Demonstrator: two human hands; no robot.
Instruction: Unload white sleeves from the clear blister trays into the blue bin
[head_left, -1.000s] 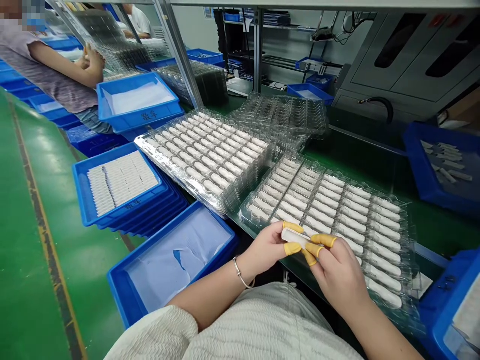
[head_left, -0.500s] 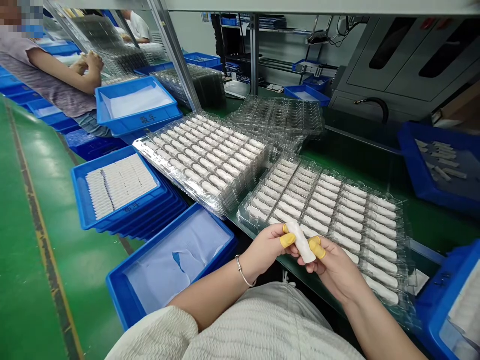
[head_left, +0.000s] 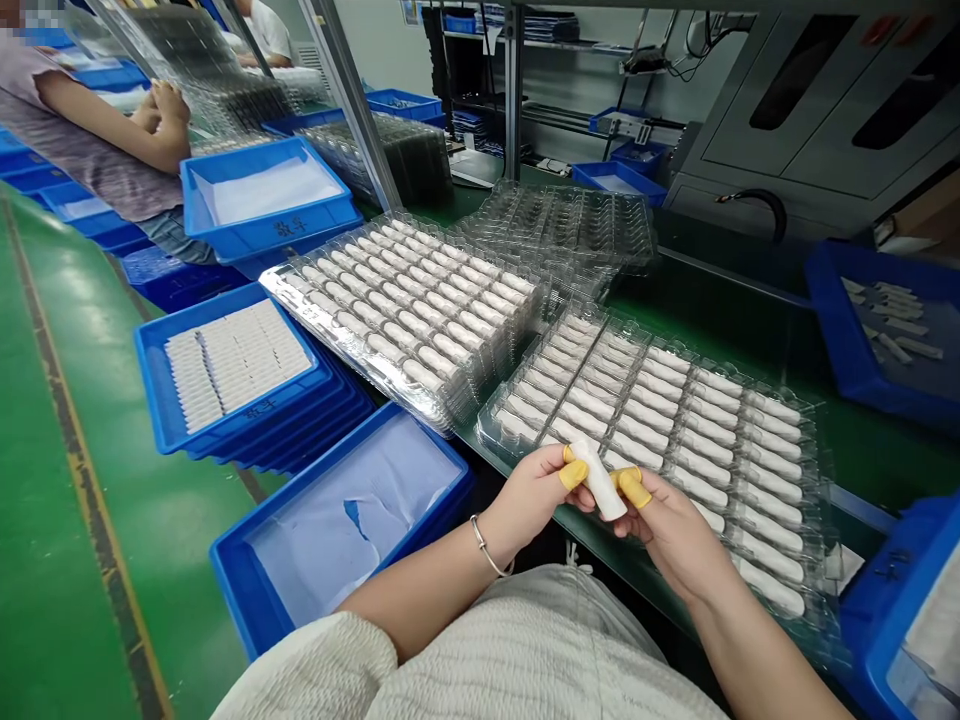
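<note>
A white elongated piece (head_left: 599,480), its exact kind not clear, is held between both hands above the near edge of the workbench. My left hand (head_left: 541,490) pinches its upper left side with fingers in yellow finger cots. On its other side my right hand (head_left: 664,520), also in yellow finger cots, grips the lower right part. Just beyond the hands lies a clear plastic tray (head_left: 541,432) with rows of similar white pieces. A stack of clear trays (head_left: 454,400), its top one filled with white pieces, stands to the left of it.
Bare clear trays (head_left: 570,225) lie behind. To the left are a blue bin (head_left: 225,565) lined with paper and stacked blue bins (head_left: 154,390) holding white pieces. More blue bins (head_left: 862,600) stand at right. A co-worker (head_left: 112,130) sits at far left beside a metal post (head_left: 352,110).
The white piece has turned from lying nearly sideways to slanting down toward the right, its broad face showing. My right fingers have shifted their grip. The view has swayed slightly.
</note>
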